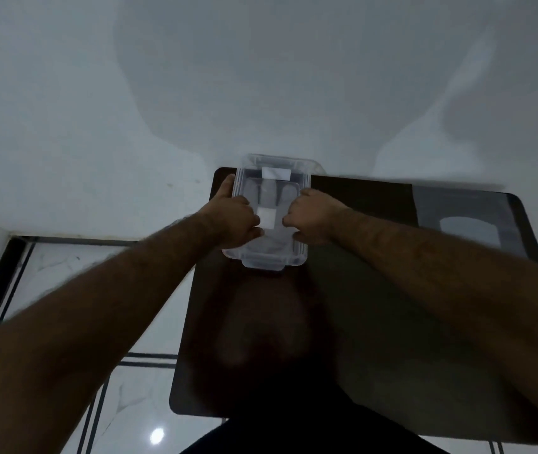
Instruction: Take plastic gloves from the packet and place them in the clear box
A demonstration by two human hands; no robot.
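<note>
A clear plastic box (274, 178) with its lid on stands at the far left of a dark table (375, 306). My left hand (234, 221) grips the box's left side, fingers curled over the lid's edge. My right hand (310, 214) grips its right side the same way. Two white labels show on the lid, one between my hands and one near the far end. A flat grey packet (464, 224) with a pale oval window lies at the table's far right, apart from both hands. The image is blurred.
A white wall rises right behind the table. White tiled floor with dark lines lies to the left and below. The table's near half is in my shadow.
</note>
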